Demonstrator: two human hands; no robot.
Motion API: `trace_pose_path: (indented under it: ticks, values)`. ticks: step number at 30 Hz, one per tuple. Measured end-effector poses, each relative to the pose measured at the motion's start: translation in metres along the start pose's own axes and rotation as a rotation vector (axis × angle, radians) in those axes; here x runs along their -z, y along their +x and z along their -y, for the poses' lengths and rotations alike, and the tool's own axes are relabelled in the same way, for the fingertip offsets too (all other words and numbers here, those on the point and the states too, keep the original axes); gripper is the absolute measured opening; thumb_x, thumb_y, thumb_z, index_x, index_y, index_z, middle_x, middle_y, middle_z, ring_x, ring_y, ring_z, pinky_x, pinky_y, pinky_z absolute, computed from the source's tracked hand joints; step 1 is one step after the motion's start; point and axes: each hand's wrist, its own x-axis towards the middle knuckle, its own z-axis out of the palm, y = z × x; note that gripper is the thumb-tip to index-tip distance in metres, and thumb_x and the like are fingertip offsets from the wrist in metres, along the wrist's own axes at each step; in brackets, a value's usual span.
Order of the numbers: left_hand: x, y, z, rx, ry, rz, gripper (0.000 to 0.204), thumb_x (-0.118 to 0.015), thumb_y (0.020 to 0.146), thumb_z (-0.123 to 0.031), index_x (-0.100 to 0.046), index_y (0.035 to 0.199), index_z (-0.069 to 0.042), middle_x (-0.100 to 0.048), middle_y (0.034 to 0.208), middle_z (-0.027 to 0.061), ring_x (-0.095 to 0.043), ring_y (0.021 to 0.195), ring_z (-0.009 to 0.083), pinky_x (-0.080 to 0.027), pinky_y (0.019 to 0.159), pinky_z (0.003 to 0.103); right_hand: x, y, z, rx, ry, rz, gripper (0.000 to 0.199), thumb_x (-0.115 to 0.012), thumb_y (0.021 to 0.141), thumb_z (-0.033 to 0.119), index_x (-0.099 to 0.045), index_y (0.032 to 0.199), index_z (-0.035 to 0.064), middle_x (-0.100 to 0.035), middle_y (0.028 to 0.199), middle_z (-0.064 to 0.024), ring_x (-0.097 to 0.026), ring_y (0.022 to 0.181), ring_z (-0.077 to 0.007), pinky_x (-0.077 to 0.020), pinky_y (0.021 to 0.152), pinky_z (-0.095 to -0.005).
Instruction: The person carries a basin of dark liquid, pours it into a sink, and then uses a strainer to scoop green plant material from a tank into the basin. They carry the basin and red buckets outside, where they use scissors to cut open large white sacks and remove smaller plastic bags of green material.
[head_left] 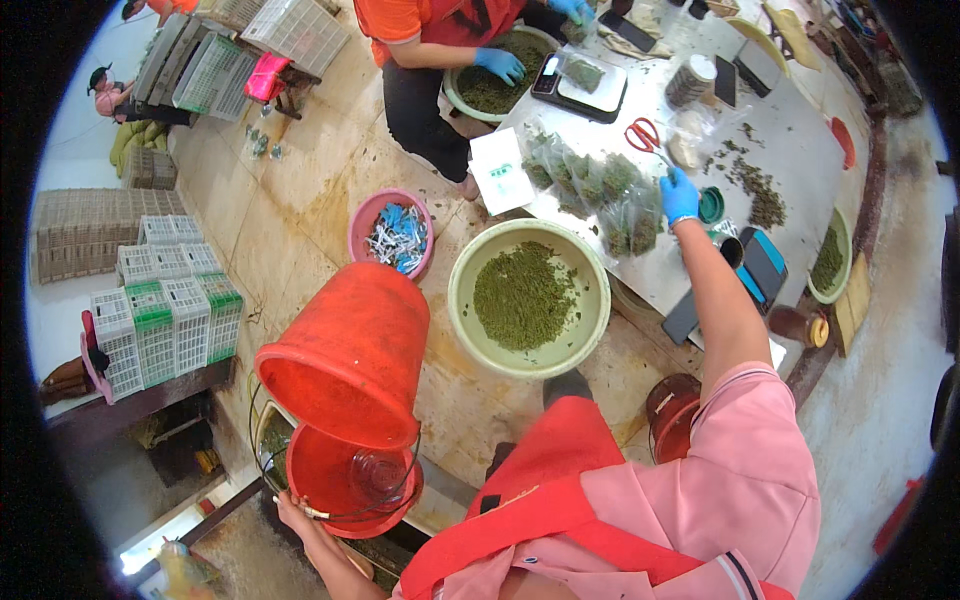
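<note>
Red bucket (350, 325), apparently tilted, overlapping another open red bucket (325, 475), red-handled scissors (653, 146) near filled clear bags (592, 185)

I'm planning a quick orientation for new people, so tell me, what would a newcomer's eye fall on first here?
Probably the big red bucket, tilted above a second red bucket at lower left. Next would likely come the pale green basin of green plant bits near the centre, then the right grip, bright in its blue glove by the pale table at upper right, near the red-handled scissors.
</note>
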Motion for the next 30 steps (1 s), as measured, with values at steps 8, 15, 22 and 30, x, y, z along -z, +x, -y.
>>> trace_pose_path:
  ticks: [8,15,22,30]
  values:
    - [-0.025,-0.022,-0.010,0.063,0.023,-0.018,0.018,-0.050,0.079,-0.018,-0.040,0.065,-0.012,-0.036,0.049,-0.0021,-0.034,0.038,0.0095,-0.033,0.037,0.023,-0.088,0.117,-0.018,-0.039,-0.244,0.266,0.032,-0.047,0.076,0.016,-0.044,0.105,0.0033,-0.050,0.104,-0.0248,-0.051,0.093,-0.0392,-0.0414,0.077,-0.0434]
    - [-0.041,-0.027,-0.024,0.019,0.171,-0.086,0.017,-0.053,0.077,-0.021,-0.043,0.066,-0.010,-0.035,0.047,-0.0027,-0.034,0.037,0.0096,-0.031,0.036,0.023,-0.141,0.156,-0.060,0.081,-0.432,0.169,0.027,-0.049,0.074,0.008,-0.049,0.101,0.0059,-0.053,0.100,-0.0203,-0.052,0.092,-0.0346,-0.0422,0.078,-0.0391]
    - [-0.042,-0.019,-0.011,-0.044,0.190,-0.104,0.018,-0.053,0.078,-0.022,-0.043,0.069,-0.010,-0.038,0.050,-0.0030,-0.035,0.038,0.0079,-0.034,0.037,0.021,-0.123,0.139,-0.019,-0.006,-0.670,0.219,0.027,-0.056,0.072,0.031,-0.058,0.091,0.0117,-0.060,0.090,-0.0134,-0.057,0.084,-0.0306,-0.0449,0.072,-0.0398]
    - [-0.030,-0.002,0.002,-0.001,0.024,-0.084,0.014,-0.051,0.078,-0.016,-0.040,0.070,-0.011,-0.037,0.050,-0.0013,-0.036,0.036,0.0091,-0.038,0.037,0.023,-0.033,0.098,0.096,0.304,-0.272,0.079,0.030,-0.054,0.074,0.022,-0.055,0.100,0.0076,-0.060,0.088,-0.0132,-0.059,0.076,-0.0273,-0.0456,0.069,-0.0349]
